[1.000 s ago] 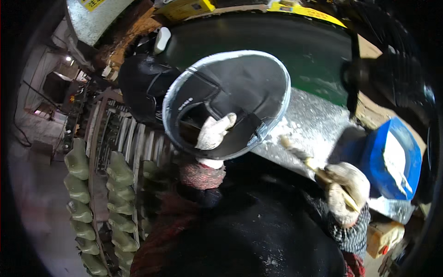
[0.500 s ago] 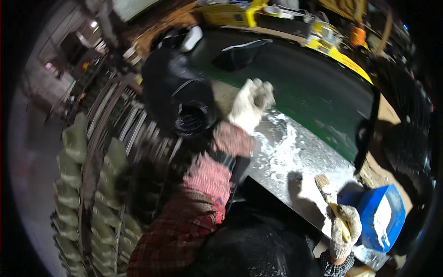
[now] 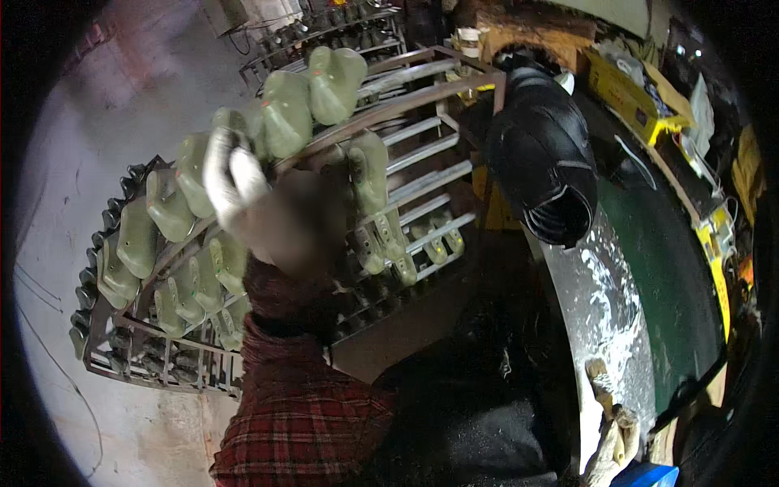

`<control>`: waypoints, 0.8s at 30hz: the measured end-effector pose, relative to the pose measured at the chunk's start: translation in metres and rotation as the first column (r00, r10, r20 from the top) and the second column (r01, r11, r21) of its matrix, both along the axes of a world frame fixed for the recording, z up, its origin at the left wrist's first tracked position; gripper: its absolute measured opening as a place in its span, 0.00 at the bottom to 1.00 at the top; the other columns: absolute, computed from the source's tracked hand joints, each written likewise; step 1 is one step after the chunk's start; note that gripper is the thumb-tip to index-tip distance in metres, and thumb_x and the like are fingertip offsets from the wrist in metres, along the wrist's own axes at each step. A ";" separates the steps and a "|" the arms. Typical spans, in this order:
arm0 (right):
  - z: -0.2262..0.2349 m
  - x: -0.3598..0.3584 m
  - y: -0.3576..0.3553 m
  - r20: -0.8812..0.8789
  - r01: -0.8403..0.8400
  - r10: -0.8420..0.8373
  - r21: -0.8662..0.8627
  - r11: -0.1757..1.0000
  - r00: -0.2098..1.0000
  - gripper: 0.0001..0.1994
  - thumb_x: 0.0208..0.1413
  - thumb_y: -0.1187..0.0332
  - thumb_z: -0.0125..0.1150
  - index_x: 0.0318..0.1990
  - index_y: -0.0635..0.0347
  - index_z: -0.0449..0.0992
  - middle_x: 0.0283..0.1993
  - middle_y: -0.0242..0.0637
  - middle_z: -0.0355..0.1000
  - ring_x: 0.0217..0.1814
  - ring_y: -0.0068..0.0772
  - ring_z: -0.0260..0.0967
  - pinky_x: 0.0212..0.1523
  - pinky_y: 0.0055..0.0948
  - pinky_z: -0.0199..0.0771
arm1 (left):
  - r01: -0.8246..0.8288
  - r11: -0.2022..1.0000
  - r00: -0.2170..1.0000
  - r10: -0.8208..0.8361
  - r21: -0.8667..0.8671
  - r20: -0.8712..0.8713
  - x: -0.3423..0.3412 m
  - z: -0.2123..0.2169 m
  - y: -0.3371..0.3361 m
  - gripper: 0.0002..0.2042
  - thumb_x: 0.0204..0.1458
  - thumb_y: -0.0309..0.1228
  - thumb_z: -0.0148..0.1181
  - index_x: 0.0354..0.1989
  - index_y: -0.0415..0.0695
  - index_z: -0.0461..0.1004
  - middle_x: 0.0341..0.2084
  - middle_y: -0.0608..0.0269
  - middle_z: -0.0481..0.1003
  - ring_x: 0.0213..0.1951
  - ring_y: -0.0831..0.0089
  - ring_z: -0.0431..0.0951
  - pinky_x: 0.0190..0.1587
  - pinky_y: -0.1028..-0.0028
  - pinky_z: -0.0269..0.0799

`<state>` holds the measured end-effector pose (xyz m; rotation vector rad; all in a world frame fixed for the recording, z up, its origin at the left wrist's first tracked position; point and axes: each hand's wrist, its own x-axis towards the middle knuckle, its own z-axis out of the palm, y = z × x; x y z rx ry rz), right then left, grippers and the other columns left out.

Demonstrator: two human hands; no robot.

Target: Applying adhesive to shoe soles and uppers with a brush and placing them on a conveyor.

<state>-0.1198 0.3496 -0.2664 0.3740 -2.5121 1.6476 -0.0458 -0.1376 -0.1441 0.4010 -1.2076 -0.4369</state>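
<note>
Dim workshop w/ a pale concrete floor on my left and a curved green-topped workbench smeared w/ white powder on my right. Between them stands a grey metal rack of bars, several tiers deep, loaded w/ pale green plastic shoe lasts.

My left hand, in a whitish work glove, is up at the rack's upper tier, blurred. Fingers look curled toward one pale green last on the left end of that row; can't tell if I've actually got hold of it or am only touching. Red plaid flannel sleeve runs down from the wrist to the lower edge.

My right hand, also gloved white, is low at the bench edge, closed round the wooden handle of a small brush whose bristle end points up onto the powdery patch. A black rubbery boot-shaped piece sits at the bench's near end, just beside the rack. Yellow boxes line the far side of the bench. A blue container corner shows next to my right hand.
</note>
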 end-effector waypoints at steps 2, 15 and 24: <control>-0.005 -0.003 0.003 -0.002 -0.039 0.039 0.010 0.999 0.999 0.12 0.57 0.74 0.60 0.46 0.71 0.76 0.44 0.48 0.76 0.45 0.37 0.71 0.49 0.32 0.70 | -0.150 0.977 0.983 0.163 -0.150 0.078 0.010 0.018 -0.032 0.18 0.59 0.32 0.53 0.54 0.32 0.69 0.50 0.48 0.73 0.52 0.64 0.74 0.57 0.69 0.70; -0.010 0.035 0.036 0.141 0.107 -0.074 -0.240 0.965 0.987 0.08 0.56 0.77 0.56 0.43 0.69 0.73 0.37 0.38 0.73 0.38 0.25 0.69 0.41 0.23 0.71 | 0.202 0.966 0.966 -0.170 -0.164 0.193 -0.002 -0.031 -0.085 0.23 0.54 0.28 0.61 0.57 0.37 0.65 0.46 0.48 0.72 0.45 0.63 0.75 0.47 0.67 0.76; 0.065 0.076 0.172 -0.834 0.920 -0.458 0.139 0.366 0.308 0.10 0.63 0.69 0.53 0.43 0.66 0.77 0.35 0.33 0.74 0.32 0.15 0.68 0.30 0.17 0.67 | -0.207 -0.846 -0.467 0.527 -0.492 -0.710 -0.082 -0.103 0.088 0.32 0.55 0.38 0.60 0.66 0.42 0.55 0.58 0.43 0.65 0.52 0.58 0.71 0.50 0.53 0.72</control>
